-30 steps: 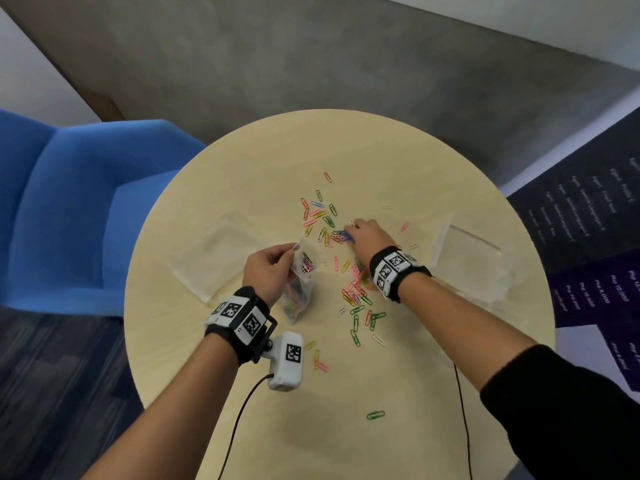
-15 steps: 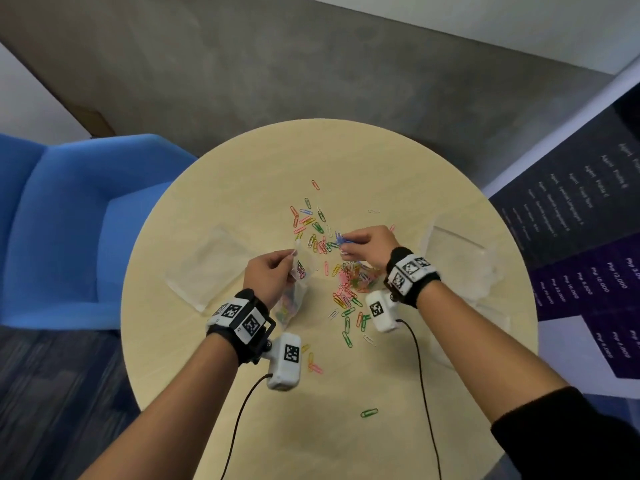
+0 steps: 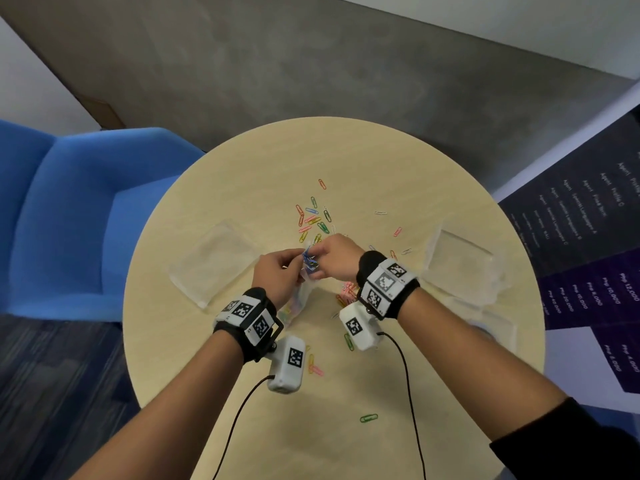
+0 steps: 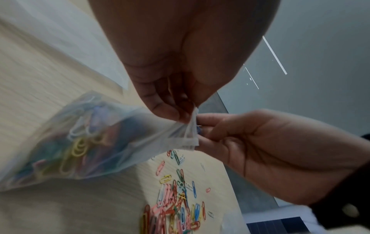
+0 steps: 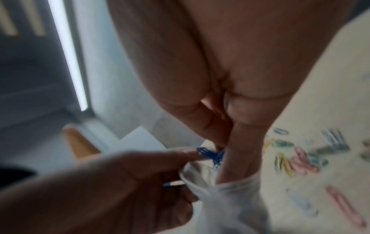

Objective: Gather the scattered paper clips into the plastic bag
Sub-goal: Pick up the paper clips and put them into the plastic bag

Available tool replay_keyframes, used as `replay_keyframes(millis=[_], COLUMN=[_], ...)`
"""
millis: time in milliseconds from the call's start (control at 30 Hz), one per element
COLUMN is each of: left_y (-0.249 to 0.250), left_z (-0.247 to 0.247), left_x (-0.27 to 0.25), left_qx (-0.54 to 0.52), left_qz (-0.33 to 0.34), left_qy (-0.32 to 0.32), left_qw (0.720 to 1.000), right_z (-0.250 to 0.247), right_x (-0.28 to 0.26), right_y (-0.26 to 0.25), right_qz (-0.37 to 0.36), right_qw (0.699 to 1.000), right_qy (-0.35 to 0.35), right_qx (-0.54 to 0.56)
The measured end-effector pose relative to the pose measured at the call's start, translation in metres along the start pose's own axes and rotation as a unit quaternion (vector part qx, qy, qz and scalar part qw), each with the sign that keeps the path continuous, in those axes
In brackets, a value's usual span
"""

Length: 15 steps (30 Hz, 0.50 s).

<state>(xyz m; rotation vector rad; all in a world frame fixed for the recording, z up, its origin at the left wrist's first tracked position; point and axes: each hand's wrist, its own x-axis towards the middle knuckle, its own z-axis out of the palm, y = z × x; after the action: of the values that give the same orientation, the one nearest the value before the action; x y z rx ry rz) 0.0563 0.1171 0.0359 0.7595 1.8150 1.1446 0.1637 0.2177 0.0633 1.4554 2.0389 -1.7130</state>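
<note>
Round pale wood-grain bench. Thin, crinkly clear plastic bag hangs above bench centre, part-filled w/ coloured wire paper clips; count inside unreadable thru the blurred film. Left hand pinches the bag's mouth edge, fingers curled. Right hand at the same mouth, fingers pinched on a few blue clips; exact no. unclear. Loose paper clips lie scattered on the bench just beyond & beside the bag, too many to count; some hidden under wrists. 2 flat clear bags left & right of it.
</note>
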Motion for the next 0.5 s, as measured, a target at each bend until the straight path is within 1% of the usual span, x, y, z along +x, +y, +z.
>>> replay_keyframes(millis=[67,133,200,300,333,400,433,467,500], left_y=[-0.001,-0.002,-0.002,-0.003,-0.003,-0.004,-0.005,-0.006,-0.008], left_z=[-0.003,-0.006,-0.010,-0.016,-0.018,-0.023,-0.026,-0.030,-0.034], left_x=[0.001,0.002,0.002,-0.001,-0.003,-0.005,-0.006,-0.006,-0.006], left_qx=[-0.007,-0.019,-0.019,-0.028,-0.032,-0.034,-0.036,-0.039,-0.041], left_qz=[-0.002,-0.005,-0.006,-0.007,-0.008,-0.009,-0.010,-0.013,-0.017], left_qy=[0.000,0.001,0.006,0.011,0.014,0.022,0.026,0.029,0.031], left_qw=[1.000,1.000,1.000,1.000,0.999,0.999,0.999,0.999,0.999], right_z=[0.002,0.002,-0.001,-0.012,-0.018,-0.033,-0.042,-0.052,-0.060], right_x=[-0.004,-0.009,-0.014,-0.015,-0.012,0.000,0.012,0.026,0.043], right_y=[-0.005,-0.010,-0.016,-0.030,-0.034,-0.040,-0.041,-0.041,-0.040], right_qz=[-0.022,-0.063,-0.086,-0.100,-0.103,-0.097,-0.092,-0.091,-0.092], right_qw=[0.995,0.980,0.973,0.965,0.967,0.981,0.988,0.993,0.995], right_qy=[0.034,0.061,0.042,-0.036,-0.061,-0.097,-0.090,-0.058,-0.007], right_qx=[-0.089,-0.178,-0.211,-0.239,-0.225,-0.139,-0.087,-0.044,-0.026])
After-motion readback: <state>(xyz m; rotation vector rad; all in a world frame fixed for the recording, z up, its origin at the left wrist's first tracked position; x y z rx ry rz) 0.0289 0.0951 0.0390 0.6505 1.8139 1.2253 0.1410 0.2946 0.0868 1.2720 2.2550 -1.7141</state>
